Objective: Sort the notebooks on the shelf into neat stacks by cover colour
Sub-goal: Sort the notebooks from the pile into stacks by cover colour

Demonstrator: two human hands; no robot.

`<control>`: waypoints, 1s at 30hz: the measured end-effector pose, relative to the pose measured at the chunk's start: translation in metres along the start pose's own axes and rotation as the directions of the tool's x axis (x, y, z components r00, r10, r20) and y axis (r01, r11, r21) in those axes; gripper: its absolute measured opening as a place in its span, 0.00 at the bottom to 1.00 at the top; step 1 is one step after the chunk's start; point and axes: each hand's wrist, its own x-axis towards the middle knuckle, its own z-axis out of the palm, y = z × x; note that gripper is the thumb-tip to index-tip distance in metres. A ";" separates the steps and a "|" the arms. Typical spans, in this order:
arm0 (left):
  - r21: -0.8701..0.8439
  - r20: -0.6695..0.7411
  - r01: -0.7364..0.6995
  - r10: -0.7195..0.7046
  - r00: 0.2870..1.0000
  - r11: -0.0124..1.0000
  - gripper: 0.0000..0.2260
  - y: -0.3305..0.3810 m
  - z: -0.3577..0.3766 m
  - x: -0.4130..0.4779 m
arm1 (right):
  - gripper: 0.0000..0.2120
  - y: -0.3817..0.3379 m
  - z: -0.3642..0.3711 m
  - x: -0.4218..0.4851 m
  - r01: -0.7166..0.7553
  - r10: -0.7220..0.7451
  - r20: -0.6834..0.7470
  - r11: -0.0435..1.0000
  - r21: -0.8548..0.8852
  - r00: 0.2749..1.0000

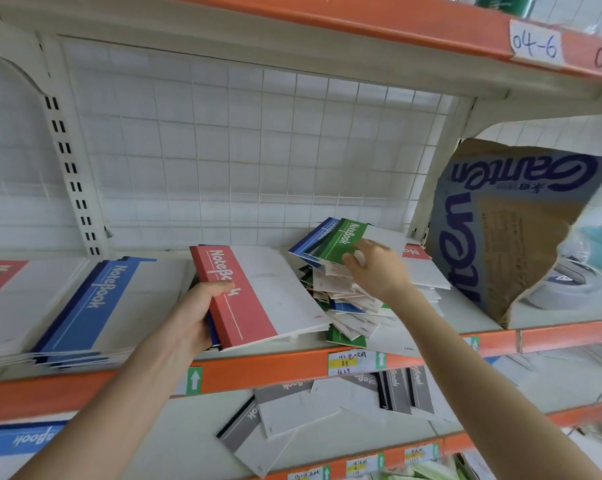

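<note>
Left hand (197, 311) grips red notebook (254, 296); right hand (379, 268) pinches green notebook (344, 239).

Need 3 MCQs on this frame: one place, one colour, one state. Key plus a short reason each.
1. The torn cardboard stands:
A. at the right end of the shelf, beside the mixed pile
B. on the lower level
C. on the top level

2. The held notebook in the left hand has a band that is:
A. green
B. grey
C. red

3. The right hand:
A. hangs idle
B. pinches the green notebook atop the pile
C. grips the cardboard

Key: 1A, it rises just right of the pile; 2C, a red band lies under the thumb; 3B, the fingers and thumb meet on its edge.
</note>
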 end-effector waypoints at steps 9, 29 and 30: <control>-0.015 -0.007 -0.015 0.014 1.000 1.000 0.14 0.000 -0.001 -0.005 | 0.21 0.001 -0.005 0.011 0.001 0.067 0.164 0.923 -0.385 0.984; -0.127 0.086 0.028 -0.017 0.996 0.992 0.04 -0.003 0.011 -0.006 | 0.21 -0.042 -0.005 -0.059 0.674 -0.695 0.179 0.719 0.173 0.696; -0.105 0.067 0.038 -0.031 0.997 0.994 0.03 -0.004 0.011 -0.006 | 0.21 -0.045 -0.006 -0.060 0.656 -0.693 0.202 0.721 0.225 0.692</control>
